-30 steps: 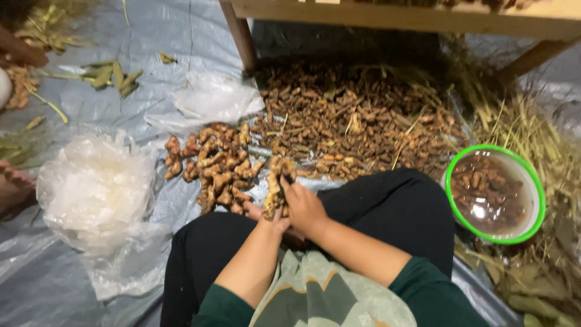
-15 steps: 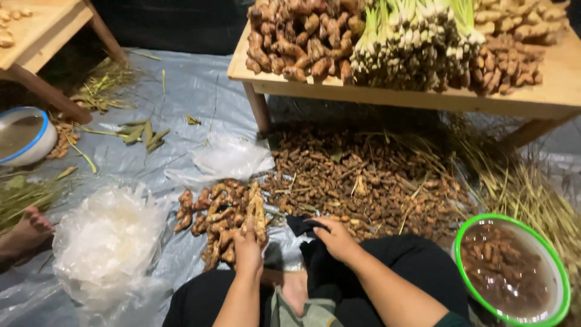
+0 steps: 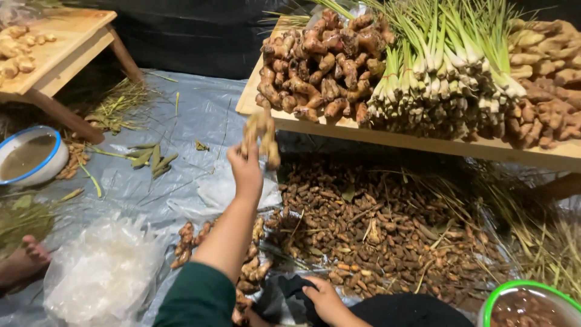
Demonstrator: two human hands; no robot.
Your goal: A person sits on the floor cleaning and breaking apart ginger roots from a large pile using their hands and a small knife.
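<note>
My left hand point(image 3: 245, 172) is raised and stretched forward, shut on a knobbly piece of ginger point(image 3: 261, 130) held just below the front edge of a low wooden table point(image 3: 387, 138). On that table lie a heap of ginger point(image 3: 321, 66) and bundled lemongrass point(image 3: 448, 72). My right hand point(image 3: 324, 298) stays low by my lap, fingers curled against a dark cloth point(image 3: 289, 289); whether it grips the cloth is unclear. A small pile of ginger point(image 3: 248, 269) lies on the grey sheet under my left arm.
A wide heap of small brown roots point(image 3: 387, 224) spreads under the table. A green-rimmed bowl point(image 3: 528, 301) sits at the bottom right, a blue-rimmed bowl point(image 3: 30, 158) at the left. Crumpled clear plastic point(image 3: 97, 275), another person's foot point(image 3: 24, 261) and a second wooden table point(image 3: 66, 42) are on the left.
My left hand has lifted the ginger piece from the floor pile up and forward toward the table edge. My head has tilted up, bringing the tabletop into view. The right hand stayed low.
</note>
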